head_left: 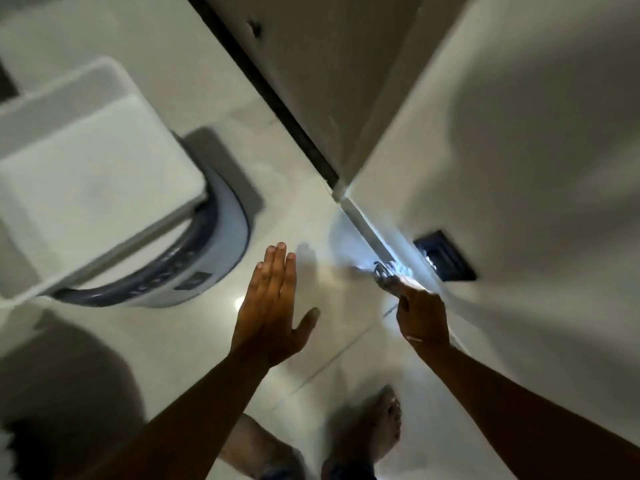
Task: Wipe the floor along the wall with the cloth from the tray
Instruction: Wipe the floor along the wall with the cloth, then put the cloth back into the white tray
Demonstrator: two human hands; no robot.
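My right hand (420, 317) is closed on a small shiny object (384, 273) held at the foot of the wall (519, 150). The object is blurred, and I cannot tell whether it is the cloth. A bright patch of light falls on the floor (311, 258) and the wall base around it. My left hand (273, 306) hovers flat over the floor with fingers stretched out, holding nothing. A white tray (31, 112) sits at the left on top of a machine; no cloth shows in it.
The white machine with a blue-grey control panel (207, 271) stands left of my hands. A black wall socket (445, 256) sits low on the wall, just beyond my right hand. A dark skirting strip (277, 98) runs to the wall corner (341, 192). My bare feet (374, 434) are below.
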